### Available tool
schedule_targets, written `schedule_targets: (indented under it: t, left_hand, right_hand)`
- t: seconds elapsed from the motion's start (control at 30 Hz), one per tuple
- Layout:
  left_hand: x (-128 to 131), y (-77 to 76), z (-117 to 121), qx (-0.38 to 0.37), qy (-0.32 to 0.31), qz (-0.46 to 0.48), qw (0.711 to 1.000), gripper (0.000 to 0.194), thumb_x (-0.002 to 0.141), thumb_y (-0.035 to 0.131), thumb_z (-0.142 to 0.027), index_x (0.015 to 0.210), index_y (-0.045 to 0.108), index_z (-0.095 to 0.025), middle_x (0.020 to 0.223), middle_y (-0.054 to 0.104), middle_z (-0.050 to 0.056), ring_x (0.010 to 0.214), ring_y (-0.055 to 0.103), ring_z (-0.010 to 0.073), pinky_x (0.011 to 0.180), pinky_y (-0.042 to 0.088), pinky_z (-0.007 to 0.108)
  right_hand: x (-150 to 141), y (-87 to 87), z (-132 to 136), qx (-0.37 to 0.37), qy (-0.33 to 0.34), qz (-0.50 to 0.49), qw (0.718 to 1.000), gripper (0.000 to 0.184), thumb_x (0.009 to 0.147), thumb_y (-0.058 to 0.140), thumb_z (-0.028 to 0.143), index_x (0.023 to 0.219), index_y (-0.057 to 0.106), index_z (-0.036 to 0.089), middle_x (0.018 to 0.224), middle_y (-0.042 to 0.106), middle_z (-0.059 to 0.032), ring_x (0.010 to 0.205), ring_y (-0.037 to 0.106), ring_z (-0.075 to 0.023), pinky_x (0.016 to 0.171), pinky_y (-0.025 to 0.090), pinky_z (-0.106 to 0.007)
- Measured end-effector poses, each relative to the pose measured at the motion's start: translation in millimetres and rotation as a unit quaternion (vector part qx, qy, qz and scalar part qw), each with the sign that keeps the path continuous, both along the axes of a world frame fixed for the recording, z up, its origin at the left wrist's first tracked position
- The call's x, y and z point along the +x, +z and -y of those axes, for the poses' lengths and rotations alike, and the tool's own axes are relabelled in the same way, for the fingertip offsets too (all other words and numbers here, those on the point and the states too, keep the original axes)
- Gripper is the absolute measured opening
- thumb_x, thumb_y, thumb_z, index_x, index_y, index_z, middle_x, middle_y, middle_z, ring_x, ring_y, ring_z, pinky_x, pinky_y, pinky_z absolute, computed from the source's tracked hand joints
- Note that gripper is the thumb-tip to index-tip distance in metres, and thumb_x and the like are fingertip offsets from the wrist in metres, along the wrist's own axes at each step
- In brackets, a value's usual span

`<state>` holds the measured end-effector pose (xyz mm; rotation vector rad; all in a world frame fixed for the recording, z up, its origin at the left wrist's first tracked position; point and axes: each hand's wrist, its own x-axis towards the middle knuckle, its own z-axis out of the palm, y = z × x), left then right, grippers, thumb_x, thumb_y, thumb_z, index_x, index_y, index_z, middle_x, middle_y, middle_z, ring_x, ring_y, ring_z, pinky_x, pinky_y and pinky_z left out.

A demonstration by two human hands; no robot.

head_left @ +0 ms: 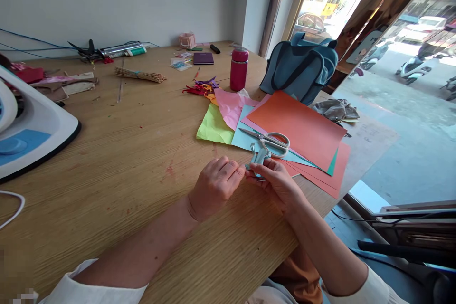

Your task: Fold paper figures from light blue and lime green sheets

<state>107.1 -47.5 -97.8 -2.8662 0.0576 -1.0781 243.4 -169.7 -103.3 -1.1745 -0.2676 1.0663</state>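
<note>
My right hand (276,178) pinches a bundle of narrow light blue paper strips (259,157) between thumb and fingers, above the near part of the table. Close by on its left, my left hand (218,181) is closed, its fingertips meeting the left end of the bundle. What lies inside those fingers is hidden. Just beyond the strips, scissors (276,144) with pale handles rest on the coloured paper, blades pointing left. Under them are a light blue sheet (241,138), a large orange sheet (297,126), a crumpled yellow-green sheet (214,125) and a pink sheet (230,107).
Behind the paper stand a red bottle (239,70) and a blue-grey bag (297,69). Red, orange and purple scraps (201,88) lie left of the bottle. A bundle of thin sticks (140,74) is farther left. A white and blue appliance (33,123) occupies the left edge.
</note>
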Motion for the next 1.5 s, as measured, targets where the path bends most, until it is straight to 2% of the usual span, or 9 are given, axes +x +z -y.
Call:
schedule_targets:
  t: [0.2,0.27,0.37,0.53,0.67,0.8,0.93,1.2,1.5]
  left_hand:
    - [-1,0.7,1,0.003,0.012,-0.007,1.000,0.021,0.094,0.052,-0.013,0.110,0.065,-0.014,0.085,0.067,0.007,0.074,0.053,0.0191,0.067,0.043,0.033]
    - [0,1.3,3,-0.059,0.011,-0.012,0.998,0.019,0.092,0.054,-0.014,0.106,0.067,-0.015,0.089,0.068,0.008,0.078,0.053,0.0197,0.070,0.046,0.033]
    - [1,3.8,5,-0.208,0.021,-0.012,0.978,0.015,0.091,0.055,-0.013,0.091,0.070,-0.017,0.087,0.066,0.007,0.081,0.054,0.0191,0.076,0.048,0.033]
    - [4,9.4,5,-0.471,0.053,-0.037,0.880,0.008,0.087,0.063,-0.020,0.081,0.068,-0.017,0.082,0.066,0.003,0.069,0.056,0.0127,0.066,0.047,0.025]
    - [7,8.7,1,-0.598,0.037,-0.102,0.794,0.016,0.086,0.066,-0.032,0.086,0.070,-0.017,0.077,0.070,0.002,0.059,0.055,0.0104,0.055,0.043,0.022]
    - [8,4.6,-5,-0.626,0.031,-0.102,0.772,0.017,0.082,0.069,-0.033,0.081,0.069,-0.016,0.075,0.071,0.002,0.063,0.058,0.0113,0.058,0.045,0.022]
    - [9,3.6,-12,-0.641,0.017,-0.114,0.759,0.016,0.080,0.070,-0.032,0.079,0.070,-0.016,0.077,0.072,0.002,0.069,0.062,0.0131,0.065,0.051,0.024]
    - [9,7.8,-10,-0.637,0.012,-0.132,0.760,0.015,0.079,0.069,-0.030,0.075,0.069,-0.016,0.074,0.069,0.001,0.067,0.059,0.0126,0.065,0.049,0.025]
    - [11,-1.5,-6,-0.716,-0.021,-0.116,0.688,0.017,0.079,0.071,-0.032,0.084,0.071,-0.016,0.078,0.071,0.001,0.067,0.061,0.0112,0.064,0.049,0.023]
  right_hand:
    - [1,-2.5,-1,0.002,-0.013,0.019,1.000,0.032,0.063,0.087,0.039,0.081,0.072,0.018,0.086,0.073,-0.0040,0.079,0.068,-0.0169,0.071,0.056,-0.027]
    - [0,-2.0,-1,0.001,-0.021,0.040,0.999,0.033,0.063,0.087,0.041,0.082,0.072,0.018,0.087,0.073,-0.0047,0.077,0.067,-0.0163,0.065,0.052,-0.025]
    - [-2,-0.2,-1,-0.005,-0.017,0.082,0.996,0.033,0.063,0.087,0.043,0.079,0.071,0.018,0.078,0.072,-0.0044,0.066,0.062,-0.0129,0.058,0.046,-0.024]
    - [-3,2.1,-2,-0.011,-0.006,0.119,0.993,0.036,0.061,0.087,0.045,0.076,0.069,0.018,0.076,0.072,-0.0040,0.062,0.059,-0.0121,0.057,0.041,-0.024]
    - [-2,2.2,-1,-0.014,0.012,0.120,0.993,0.033,0.064,0.086,0.044,0.077,0.070,0.019,0.073,0.071,-0.0029,0.066,0.062,-0.0139,0.058,0.042,-0.025]
    - [-1,2.6,0,0.006,0.044,0.067,0.997,0.031,0.074,0.079,0.049,0.081,0.069,0.020,0.075,0.071,-0.0033,0.068,0.063,-0.0136,0.060,0.047,-0.024]
    - [0,2.5,0,0.006,0.044,0.043,0.998,0.033,0.073,0.079,0.051,0.080,0.067,0.021,0.078,0.071,-0.0036,0.069,0.065,-0.0154,0.062,0.051,-0.026]
    - [1,-0.3,0,0.006,0.045,0.043,0.998,0.033,0.072,0.080,0.049,0.076,0.065,0.020,0.074,0.070,-0.0012,0.067,0.066,-0.0140,0.061,0.050,-0.024]
    - [2,-3.5,0,-0.004,-0.002,0.061,0.998,0.034,0.064,0.086,0.045,0.074,0.065,0.020,0.072,0.066,0.0017,0.067,0.063,-0.0119,0.066,0.050,-0.025]
